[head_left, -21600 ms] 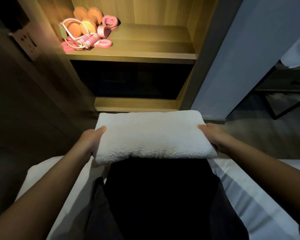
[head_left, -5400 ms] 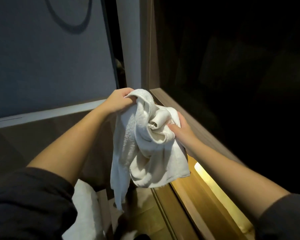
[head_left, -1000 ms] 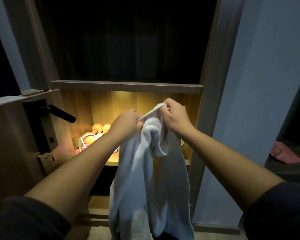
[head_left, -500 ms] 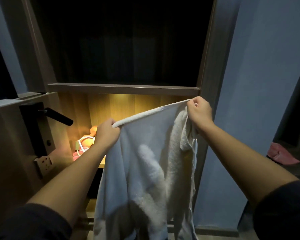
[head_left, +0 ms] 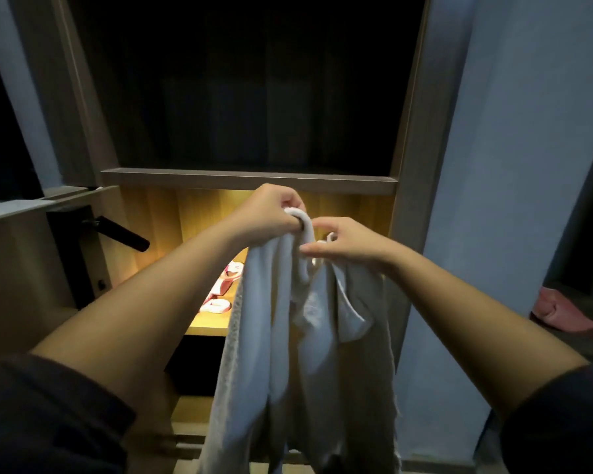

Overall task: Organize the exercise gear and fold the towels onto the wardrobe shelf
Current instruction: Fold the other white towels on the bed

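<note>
towel hangs in the air in front of the lit wardrobe shelf, long axis straight down, its top edge bunched at our hands. our left hand curls its fingers round that edge. our right hand pinches the hem just beside it, we judge to find the corners for a fold. pink exercise gear lies on the shelf behind.

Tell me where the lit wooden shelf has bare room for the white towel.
Only a narrow front strip of the lit wooden shelf shows bare, between the pink exercise gear and the front edge. The gear crowds the left part. The hanging white terry towel, gripped by left hand and right hand, hides the right part, so I cannot judge it.
</note>
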